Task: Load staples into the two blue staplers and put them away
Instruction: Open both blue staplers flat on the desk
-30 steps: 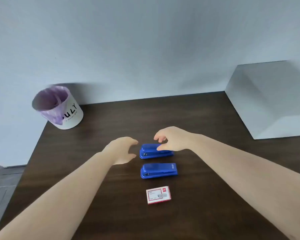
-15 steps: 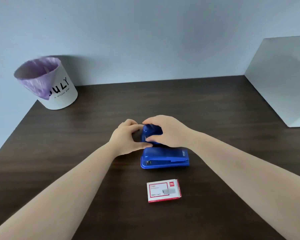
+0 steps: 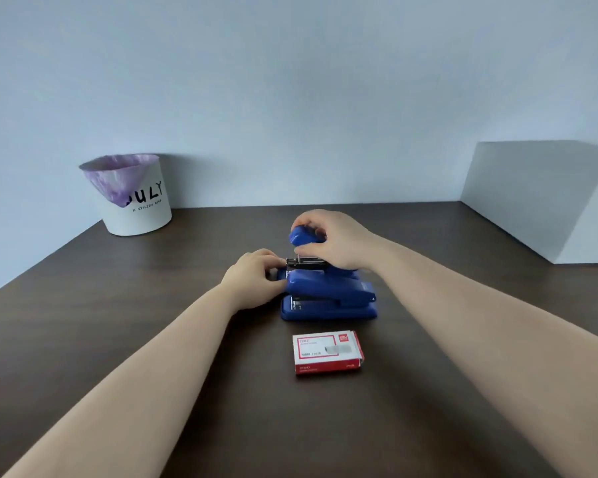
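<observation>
Both hands (image 3: 256, 277) (image 3: 335, 241) hide most of far stapler (image 3: 302, 235), lid raised.

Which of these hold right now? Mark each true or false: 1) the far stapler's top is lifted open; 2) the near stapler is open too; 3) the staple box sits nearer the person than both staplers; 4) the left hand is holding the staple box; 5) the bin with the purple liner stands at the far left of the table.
1) True. The right hand holds the far stapler's blue top raised, with the metal staple channel exposed below.
2) False. The near stapler lies closed on the table.
3) True. The staple box lies in front of both.
4) False. The left hand rests at the far stapler's front end; the box lies untouched.
5) True. The bin stands there, by the wall.
</observation>
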### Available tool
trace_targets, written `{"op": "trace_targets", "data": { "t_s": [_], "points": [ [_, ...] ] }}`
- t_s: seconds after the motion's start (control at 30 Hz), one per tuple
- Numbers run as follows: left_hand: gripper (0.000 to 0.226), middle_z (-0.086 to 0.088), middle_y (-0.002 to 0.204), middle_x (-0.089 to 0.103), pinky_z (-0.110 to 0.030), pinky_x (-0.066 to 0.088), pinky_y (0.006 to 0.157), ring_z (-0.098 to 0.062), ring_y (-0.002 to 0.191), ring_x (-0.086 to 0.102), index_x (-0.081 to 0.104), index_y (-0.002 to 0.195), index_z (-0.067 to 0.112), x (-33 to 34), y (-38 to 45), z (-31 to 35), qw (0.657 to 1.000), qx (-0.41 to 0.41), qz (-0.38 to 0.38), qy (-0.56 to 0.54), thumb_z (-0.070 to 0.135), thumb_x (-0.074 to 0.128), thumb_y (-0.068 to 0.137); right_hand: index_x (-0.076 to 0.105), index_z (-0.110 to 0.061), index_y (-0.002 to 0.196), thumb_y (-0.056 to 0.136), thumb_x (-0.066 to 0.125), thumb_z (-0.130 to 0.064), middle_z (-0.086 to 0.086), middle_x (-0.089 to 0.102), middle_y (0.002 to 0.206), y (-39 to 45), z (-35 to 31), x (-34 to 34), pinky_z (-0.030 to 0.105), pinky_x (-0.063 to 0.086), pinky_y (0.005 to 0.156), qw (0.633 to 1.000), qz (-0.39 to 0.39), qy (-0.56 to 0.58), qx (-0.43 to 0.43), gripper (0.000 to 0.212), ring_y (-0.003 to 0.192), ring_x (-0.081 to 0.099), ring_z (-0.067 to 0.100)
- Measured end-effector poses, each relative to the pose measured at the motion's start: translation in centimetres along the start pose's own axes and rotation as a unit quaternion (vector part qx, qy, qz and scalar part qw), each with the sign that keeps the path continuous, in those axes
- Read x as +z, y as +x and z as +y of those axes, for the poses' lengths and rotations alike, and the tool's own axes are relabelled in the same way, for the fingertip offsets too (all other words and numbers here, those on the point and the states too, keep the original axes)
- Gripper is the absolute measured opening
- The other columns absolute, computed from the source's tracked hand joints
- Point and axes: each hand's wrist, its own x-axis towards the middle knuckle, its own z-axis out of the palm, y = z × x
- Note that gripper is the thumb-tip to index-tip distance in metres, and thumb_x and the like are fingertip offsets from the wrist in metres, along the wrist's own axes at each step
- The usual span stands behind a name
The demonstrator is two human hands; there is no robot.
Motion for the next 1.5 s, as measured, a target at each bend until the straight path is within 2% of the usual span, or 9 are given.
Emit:
{"op": "trace_targets", "data": {
  "t_s": [0.17, 0.27, 0.53, 0.77, 0.93, 1.03, 1.2, 1.4, 1.5],
  "points": [
    [0.047, 0.013, 0.101, 0.051, -0.044, 0.046, 0.097, -0.023, 0.108, 0.053, 0.069, 0.105, 0.027, 0.0, -0.2, 0.1, 1.0, -0.01, -0.01, 0.001, 0.045, 0.054, 0.064, 0.058, -0.02, 0.107, 0.083, 0.067, -0.015, 0.0, 0.065, 0.103, -0.4, 0.9, -0.9, 0.031, 0.049, 0.089, 0.997, 0.03, 0.068, 0.002, 0.025, 0.096, 0.061, 0.019],
    [0.041, 0.012, 0.102, 0.05, -0.043, 0.045, 0.098, -0.022, 0.108, 0.051, 0.068, 0.107, 0.025, 0.0, 0.2, -0.2, 1.0, -0.011, -0.009, -0.002, 0.039, 0.06, 0.07, 0.056, -0.025, 0.119, 0.087, 0.063, -0.012, -0.008, 0.062, 0.098, -1.1, 1.8, -2.2, 0.024, 0.047, 0.091, 0.985, 0.075, 0.157, 0.005, 0.035, 0.092, 0.061, 0.01],
    [0.028, 0.007, 0.101, 0.053, -0.036, 0.048, 0.093, -0.017, 0.091, 0.054, 0.07, 0.104, 0.021, 0.4, 0.4, -0.4, 1.0, 0.002, 0.007, -0.023, 0.027, 0.069, 0.076, 0.054, -0.016, 0.096, 0.089, 0.057, -0.001, 0.015, 0.055, 0.106, -5.9, 7.2, -5.2, 0.046, 0.054, 0.09, 0.914, 0.154, 0.364, 0.094, 0.017, 0.102, 0.06, 0.024],
    [0.027, 0.001, 0.105, 0.058, -0.039, 0.047, 0.098, -0.019, 0.095, 0.058, 0.07, 0.101, 0.02, 0.2, 0.0, -0.4, 0.999, -0.01, 0.004, -0.048, 0.025, 0.071, 0.075, 0.069, -0.02, 0.093, 0.083, 0.07, -0.016, -0.006, 0.067, 0.091, -8.2, 9.8, -4.6, 0.02, 0.047, 0.079, 0.973, 0.12, 0.133, 0.143, 0.011, 0.086, 0.06, 0.011],
    [0.041, 0.006, 0.104, 0.059, -0.036, 0.046, 0.098, -0.017, 0.1, 0.058, 0.065, 0.113, 0.029, 0.0, -0.7, 0.1, 0.997, -0.013, 0.005, -0.074, 0.032, 0.07, 0.072, 0.068, -0.021, 0.095, 0.078, 0.074, -0.02, -0.009, 0.067, 0.091, -8.2, 9.8, -4.5, 0.018, 0.046, 0.077, 0.979, 0.12, 0.095, 0.133, 0.018, 0.088, 0.06, 0.013],
    [0.056, 0.007, 0.108, 0.058, -0.029, 0.044, 0.095, -0.013, 0.102, 0.056, 0.052, 0.129, 0.031, -0.1, -1.3, 0.3, 0.994, 0.002, 0.039, -0.098, 0.023, 0.071, 0.077, 0.064, -0.026, 0.101, 0.075, 0.077, -0.025, -0.009, 0.067, 0.103, -8.0, 9.9, -4.3, 0.029, 0.045, 0.093, 0.984, 0.102, 0.055, 0.136, 0.029, 0.102, 0.06, 0.015],
    [0.013, -0.002, 0.081, 0.061, -0.022, 0.041, 0.067, -0.014, 0.072, 0.051, 0.069, 0.089, 0.018, -0.7, -3.2, 0.8, 0.967, 0.002, 0.155, -0.2, 0.029, 0.068, 0.082, 0.064, -0.03, 0.108, 0.079, 0.067, -0.043, -0.013, 0.06, 0.103, -7.8, 6.7, -4.2, 0.02, 0.037, 0.089, 0.986, 0.143, -0.075, 0.049, 0.032, 0.105, 0.047, 0.007],
    [0.038, 0.0, 0.057, 0.051, -0.027, 0.034, 0.059, -0.012, 0.058, 0.039, 0.072, 0.056, 0.033, -1.7, -4.9, 1.3, 0.982, 0.005, 0.001, -0.19, 0.066, 0.056, 0.065, 0.06, -0.024, 0.122, 0.083, 0.062, -0.047, -0.007, 0.065, 0.112, -7.8, 0.6, 0.1, 0.025, 0.041, 0.091, 0.991, 0.053, -0.104, -0.061, 0.045, 0.102, 0.051, 0.009],
    [0.051, 0.003, 0.076, 0.067, -0.025, 0.043, 0.068, -0.005, 0.063, 0.05, 0.074, 0.078, 0.044, -1.9, -4.8, 0.7, 0.984, 0.037, -0.079, -0.155, 0.081, 0.064, 0.044, 0.054, -0.023, 0.129, 0.083, 0.064, -0.045, -0.006, 0.065, 0.115, -7.6, 0.2, 1.1, 0.029, 0.042, 0.093, 0.989, 0.032, -0.134, -0.057, 0.052, 0.104, 0.048, 0.013]
  ]
}}
